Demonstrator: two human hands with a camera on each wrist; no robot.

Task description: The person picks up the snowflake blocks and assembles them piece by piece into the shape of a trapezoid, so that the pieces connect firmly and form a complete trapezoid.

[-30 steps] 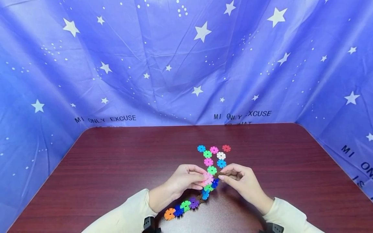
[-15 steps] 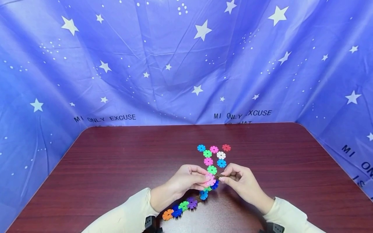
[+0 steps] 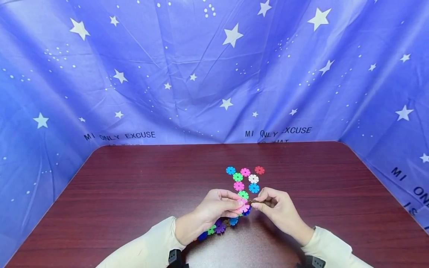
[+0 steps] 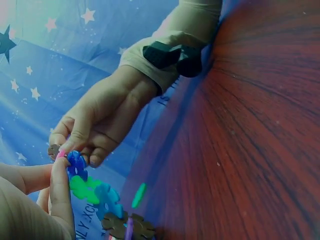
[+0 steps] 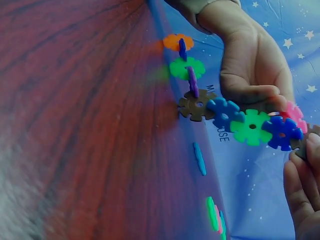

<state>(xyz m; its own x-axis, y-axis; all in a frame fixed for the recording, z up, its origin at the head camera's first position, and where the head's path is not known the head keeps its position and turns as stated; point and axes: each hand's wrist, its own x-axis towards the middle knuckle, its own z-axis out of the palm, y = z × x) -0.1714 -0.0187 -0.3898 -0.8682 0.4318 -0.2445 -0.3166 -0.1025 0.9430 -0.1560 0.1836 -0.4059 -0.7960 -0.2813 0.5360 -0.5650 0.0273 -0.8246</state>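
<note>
Plastic snowflake discs with notched rims are linked into a chain, hanging near the front of the table. My left hand (image 3: 214,208) pinches a pink disc (image 3: 244,207) between thumb and fingers. Facing it, my right hand (image 3: 281,208) pinches a brown disc (image 3: 253,201), which is seen nearly edge-on and meets the pink one. In the right wrist view, a dark blue disc (image 5: 282,133) sits beside both. From there the chain runs through a green disc (image 5: 251,127), a blue disc (image 5: 224,115), another brown disc (image 5: 197,105), a purple disc (image 5: 192,81) and on to an orange disc (image 5: 178,42).
Loose discs lie flat beyond my hands on the dark red wooden table (image 3: 134,178), among them a red disc (image 3: 259,170), a white disc (image 3: 253,179) and a green disc (image 3: 238,177). A blue star-patterned cloth (image 3: 187,74) hangs behind the table.
The pink disc has moved slightly right, up against the brown one. The chain's lower end has swung up and behind my left wrist, mostly hiding the orange disc in the head view.
</note>
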